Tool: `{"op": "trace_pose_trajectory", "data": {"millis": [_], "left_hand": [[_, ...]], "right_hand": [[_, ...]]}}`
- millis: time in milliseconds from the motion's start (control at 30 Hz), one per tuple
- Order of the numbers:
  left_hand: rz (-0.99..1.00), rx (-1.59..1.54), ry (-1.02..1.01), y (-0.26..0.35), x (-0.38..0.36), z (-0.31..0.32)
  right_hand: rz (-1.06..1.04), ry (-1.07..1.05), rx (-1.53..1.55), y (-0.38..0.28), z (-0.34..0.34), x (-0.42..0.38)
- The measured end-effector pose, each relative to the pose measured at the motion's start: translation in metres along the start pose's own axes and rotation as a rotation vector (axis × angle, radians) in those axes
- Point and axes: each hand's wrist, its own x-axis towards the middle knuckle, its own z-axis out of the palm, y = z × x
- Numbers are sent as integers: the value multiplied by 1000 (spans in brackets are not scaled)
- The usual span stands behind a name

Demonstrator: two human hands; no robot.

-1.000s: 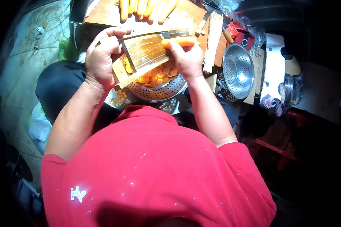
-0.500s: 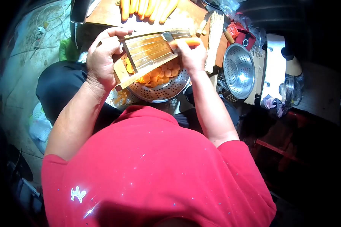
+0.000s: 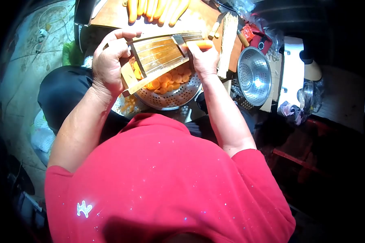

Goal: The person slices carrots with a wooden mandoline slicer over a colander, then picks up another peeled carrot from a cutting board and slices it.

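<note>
My left hand (image 3: 109,60) is wrapped round the near-left end of a wooden mandoline slicer (image 3: 158,54), which is tilted above a metal colander (image 3: 166,101). At the slicer's right end, my right hand (image 3: 205,60) grips a peeled carrot (image 3: 199,44) and holds it against the board near the blade. Round carrot slices (image 3: 172,81) lie in the colander under the slicer. Part of the carrot is hidden by my fingers.
Several whole peeled carrots (image 3: 160,9) lie on the wooden board (image 3: 113,16) beyond the slicer. A knife (image 3: 217,26) and a straw brush (image 3: 228,44) are at its right. Farther right stands a second metal colander (image 3: 254,77), beside a white box (image 3: 292,73).
Both hands and the slicer stay in nearly the same place. The whole view has shifted very slightly; the carrot remains in my right hand at the slicer's right end.
</note>
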Motion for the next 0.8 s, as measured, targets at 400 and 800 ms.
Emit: {"op": "trace_pose_trajectory", "data": {"millis": [400, 800], "left_hand": [[-4, -1, 0, 3, 3, 3], [-4, 11, 3, 2, 3, 5]], "right_hand": [[21, 30, 17, 6, -15, 3], [-347, 11, -521, -17, -17, -5]]}}
